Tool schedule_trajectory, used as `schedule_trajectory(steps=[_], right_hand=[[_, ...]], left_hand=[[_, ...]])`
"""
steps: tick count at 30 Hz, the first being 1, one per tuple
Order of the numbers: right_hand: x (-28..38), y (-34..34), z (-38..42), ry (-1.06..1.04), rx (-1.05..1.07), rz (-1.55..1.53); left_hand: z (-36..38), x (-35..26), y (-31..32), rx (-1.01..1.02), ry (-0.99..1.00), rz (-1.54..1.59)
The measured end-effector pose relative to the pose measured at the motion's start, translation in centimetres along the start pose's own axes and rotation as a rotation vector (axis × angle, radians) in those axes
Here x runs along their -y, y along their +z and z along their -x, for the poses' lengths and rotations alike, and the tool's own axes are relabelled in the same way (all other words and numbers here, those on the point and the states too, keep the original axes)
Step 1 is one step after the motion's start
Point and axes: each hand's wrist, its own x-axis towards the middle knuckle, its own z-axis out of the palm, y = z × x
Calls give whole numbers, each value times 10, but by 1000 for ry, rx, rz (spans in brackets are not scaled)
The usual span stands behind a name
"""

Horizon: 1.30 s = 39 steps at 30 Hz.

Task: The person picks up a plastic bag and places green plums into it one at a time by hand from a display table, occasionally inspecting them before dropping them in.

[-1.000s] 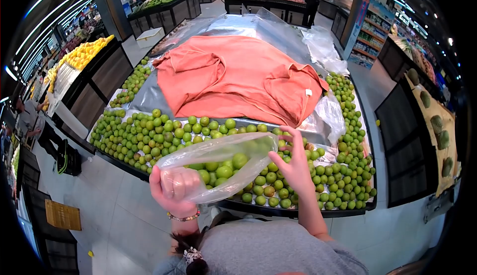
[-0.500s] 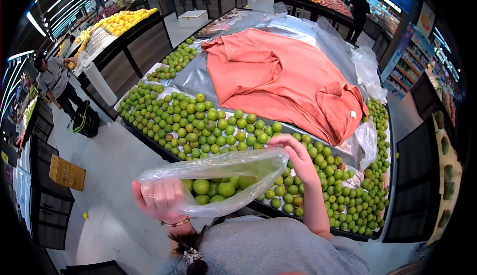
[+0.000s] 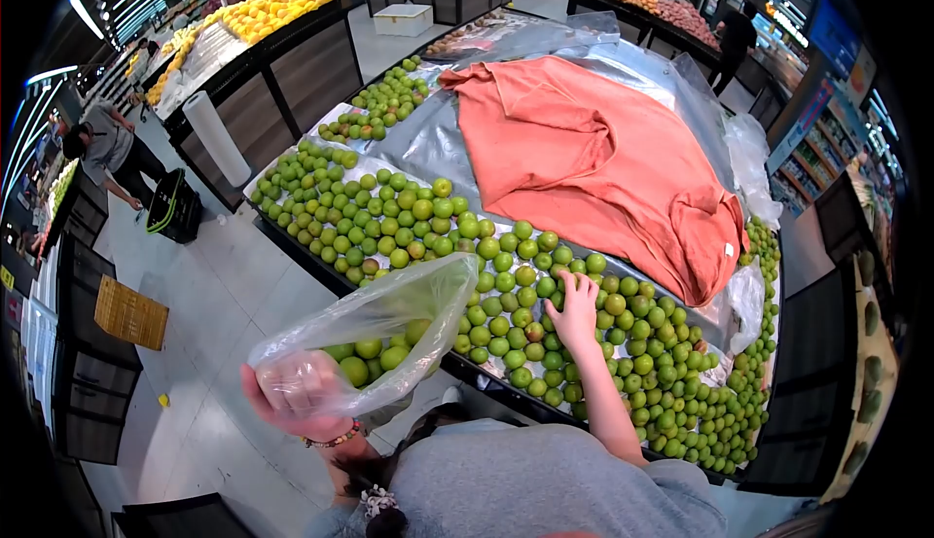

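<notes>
A clear plastic bag with several green fruits inside hangs from my left hand, whose fingers are closed on its edge. The bag's mouth gapes toward the display. My right hand rests on the loose green fruits of the stand, its fingers spread; whether a fingertip touches one fruit in particular cannot be told. Behind the fruits lies a coral-red cloth over the middle of the stand.
A person bends by a black basket at the left. Another person stands at the back right. A yellow fruit stand, a plastic roll and a wicker box are at the left.
My right hand has left the bag's rim and moved down onto the loose fruits. The bag's mouth has narrowed and tilted. The person at the left has bent toward the basket.
</notes>
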Motion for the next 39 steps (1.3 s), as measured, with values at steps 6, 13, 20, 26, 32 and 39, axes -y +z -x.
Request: schedule_trajectory(steps=[6,13,20,26,32,39], right_hand=[[11,10,-8,66,-21,87],[18,12,-12,105,-125,97],[11,5,-11,157,-166,71],[1,8,-18,120,-337,-171],[-22,-24,-40,608,-215,-2140],[3,-62,-42,205,51,-2761]], left_hand=[[-15,-21,-16,-322,9,-11],[-41,-27,-57,96,-75,25],[-50,-19,-74,43,-88,35],[-58,-4,-64,57,-126,58],[-65,14,-46,78,-181,84],[-67,36,-25,187,-301,140]])
